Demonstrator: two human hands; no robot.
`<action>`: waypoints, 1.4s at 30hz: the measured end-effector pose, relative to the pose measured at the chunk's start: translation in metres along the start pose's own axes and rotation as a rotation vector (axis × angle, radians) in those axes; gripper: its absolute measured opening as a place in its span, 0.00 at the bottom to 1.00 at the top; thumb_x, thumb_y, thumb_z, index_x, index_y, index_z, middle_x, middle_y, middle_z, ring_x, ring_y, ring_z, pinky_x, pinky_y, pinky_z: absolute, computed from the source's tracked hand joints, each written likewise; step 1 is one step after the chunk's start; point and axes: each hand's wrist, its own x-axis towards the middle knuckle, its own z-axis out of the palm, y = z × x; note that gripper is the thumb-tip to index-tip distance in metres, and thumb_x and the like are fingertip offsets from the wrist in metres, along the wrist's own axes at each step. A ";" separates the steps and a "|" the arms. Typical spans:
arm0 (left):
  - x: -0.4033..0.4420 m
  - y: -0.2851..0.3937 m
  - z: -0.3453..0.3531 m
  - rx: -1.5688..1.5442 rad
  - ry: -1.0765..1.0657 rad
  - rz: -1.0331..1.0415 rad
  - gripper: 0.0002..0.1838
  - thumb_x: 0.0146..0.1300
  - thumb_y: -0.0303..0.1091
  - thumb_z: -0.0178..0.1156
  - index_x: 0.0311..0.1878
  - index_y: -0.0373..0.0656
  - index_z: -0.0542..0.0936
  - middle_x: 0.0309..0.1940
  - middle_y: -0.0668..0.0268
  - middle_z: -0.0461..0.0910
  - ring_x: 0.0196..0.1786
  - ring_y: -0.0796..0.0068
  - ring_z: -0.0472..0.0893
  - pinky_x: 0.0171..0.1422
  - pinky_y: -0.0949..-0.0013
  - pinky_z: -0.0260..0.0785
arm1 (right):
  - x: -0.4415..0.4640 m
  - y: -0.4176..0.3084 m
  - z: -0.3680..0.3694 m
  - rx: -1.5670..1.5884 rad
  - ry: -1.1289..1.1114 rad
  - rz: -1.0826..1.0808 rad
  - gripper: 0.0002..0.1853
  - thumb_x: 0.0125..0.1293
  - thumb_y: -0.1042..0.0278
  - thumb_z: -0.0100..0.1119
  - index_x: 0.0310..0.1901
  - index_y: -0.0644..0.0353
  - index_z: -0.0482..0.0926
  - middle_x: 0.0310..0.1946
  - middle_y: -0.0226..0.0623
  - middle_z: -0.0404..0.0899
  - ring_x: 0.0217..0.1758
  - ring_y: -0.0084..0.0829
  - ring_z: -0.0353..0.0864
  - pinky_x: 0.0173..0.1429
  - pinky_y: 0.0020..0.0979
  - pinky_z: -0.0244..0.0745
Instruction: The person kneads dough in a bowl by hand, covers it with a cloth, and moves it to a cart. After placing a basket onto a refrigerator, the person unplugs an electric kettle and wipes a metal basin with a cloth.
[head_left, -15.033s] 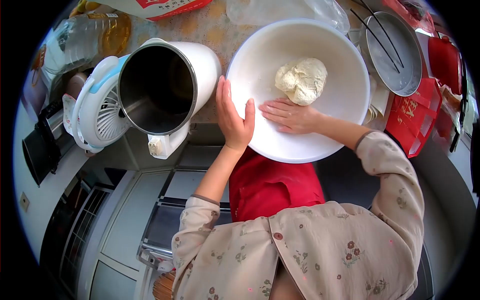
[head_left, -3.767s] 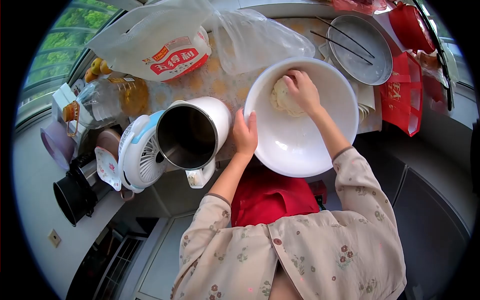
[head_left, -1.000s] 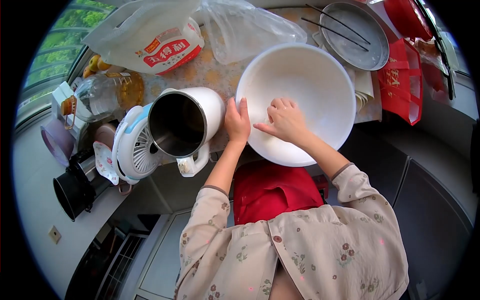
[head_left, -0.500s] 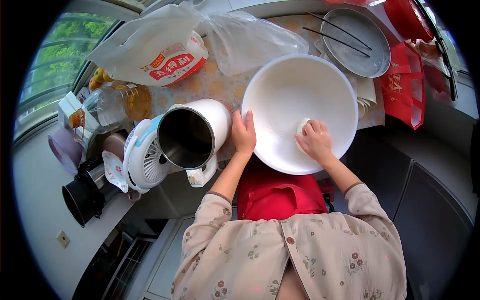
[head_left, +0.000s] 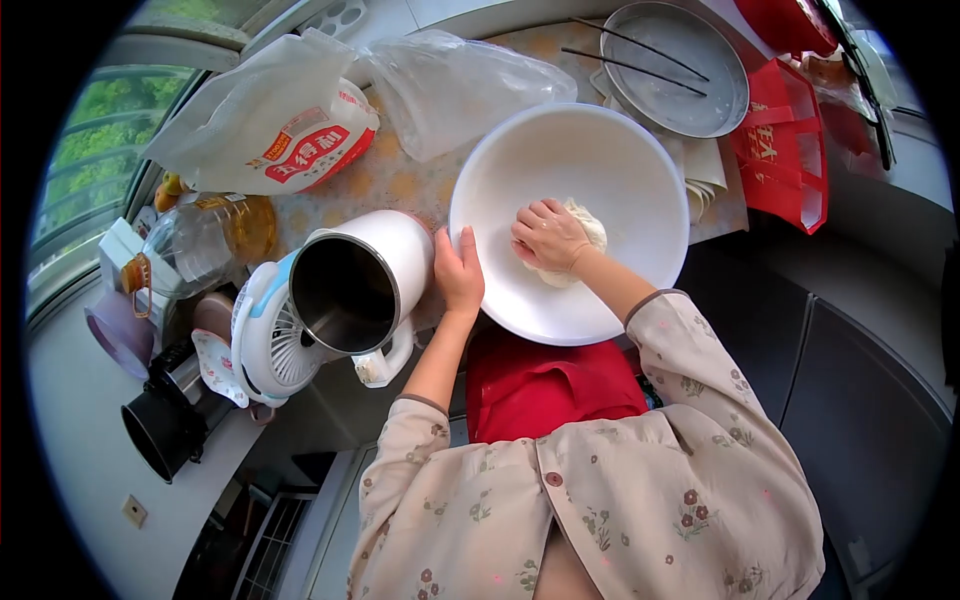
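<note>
A big white bowl (head_left: 640,190) stands on the table's front edge, with a lump of pale dough (head_left: 590,222) inside, left of the bowl's middle. My right hand (head_left: 548,238) lies over the dough, fingers curled and pressing into its left side; part of the dough is hidden under the palm. At the bowl's left edge, my left hand (head_left: 460,273) grips the rim, thumb on the inner wall and fingers outside. Close to the left of that hand is a white electric kettle (head_left: 400,250), lidless, with its dark inside showing.
Behind the bowl lie a flour bag (head_left: 290,130) and a clear plastic bag (head_left: 460,85). A round metal pan (head_left: 670,100) with two dark chopsticks (head_left: 640,70) is at the back right, beside a red bag (head_left: 785,145). Leftward are a fan (head_left: 275,335) and an oil bottle (head_left: 205,240).
My right hand has moved left across the bowl, and more of the dough shows now. My left hand stays on the rim. The whole view has shifted slightly.
</note>
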 end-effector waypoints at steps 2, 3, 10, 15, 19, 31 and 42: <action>0.002 0.002 0.002 0.005 0.020 0.012 0.18 0.70 0.42 0.51 0.49 0.34 0.72 0.38 0.47 0.78 0.41 0.47 0.78 0.45 0.57 0.70 | -0.002 -0.004 -0.017 0.037 -0.140 0.063 0.13 0.58 0.53 0.59 0.37 0.53 0.76 0.38 0.35 0.75 0.49 0.37 0.73 0.58 0.39 0.66; 0.001 0.005 0.002 0.011 0.024 0.018 0.18 0.71 0.42 0.51 0.49 0.33 0.72 0.38 0.47 0.79 0.40 0.48 0.79 0.45 0.57 0.70 | -0.008 -0.008 -0.024 0.285 -0.002 0.220 0.16 0.60 0.50 0.58 0.41 0.53 0.77 0.42 0.36 0.76 0.53 0.38 0.72 0.60 0.40 0.65; -0.001 0.004 0.000 0.071 0.037 0.032 0.19 0.70 0.43 0.51 0.49 0.33 0.72 0.37 0.44 0.79 0.41 0.45 0.79 0.46 0.56 0.70 | -0.021 0.037 -0.038 0.434 -0.053 0.588 0.23 0.64 0.46 0.54 0.51 0.55 0.78 0.46 0.39 0.78 0.54 0.41 0.74 0.58 0.39 0.69; -0.003 0.000 -0.001 0.100 0.042 0.050 0.18 0.70 0.43 0.51 0.48 0.35 0.72 0.37 0.45 0.79 0.41 0.44 0.79 0.45 0.55 0.69 | -0.041 0.020 -0.029 0.716 -0.146 0.788 0.19 0.63 0.52 0.57 0.43 0.60 0.79 0.38 0.41 0.78 0.43 0.40 0.77 0.47 0.40 0.72; -0.003 0.003 -0.001 0.103 0.023 0.030 0.19 0.70 0.43 0.51 0.49 0.34 0.71 0.39 0.44 0.77 0.42 0.42 0.77 0.45 0.53 0.69 | -0.072 -0.034 -0.039 0.612 -0.041 0.531 0.13 0.60 0.57 0.60 0.34 0.59 0.76 0.33 0.38 0.75 0.39 0.38 0.75 0.43 0.39 0.70; -0.002 0.003 -0.002 0.013 0.018 0.022 0.17 0.69 0.43 0.53 0.46 0.34 0.72 0.35 0.47 0.77 0.39 0.45 0.77 0.42 0.55 0.69 | 0.014 -0.043 0.024 0.090 0.187 0.141 0.07 0.56 0.63 0.59 0.30 0.53 0.72 0.32 0.32 0.72 0.39 0.34 0.73 0.46 0.37 0.67; -0.001 0.006 -0.001 0.062 0.022 0.012 0.20 0.69 0.47 0.51 0.48 0.36 0.72 0.39 0.46 0.78 0.43 0.45 0.78 0.44 0.53 0.69 | -0.014 -0.001 -0.028 0.512 0.243 0.381 0.26 0.66 0.51 0.54 0.58 0.60 0.70 0.48 0.47 0.76 0.52 0.47 0.74 0.59 0.42 0.66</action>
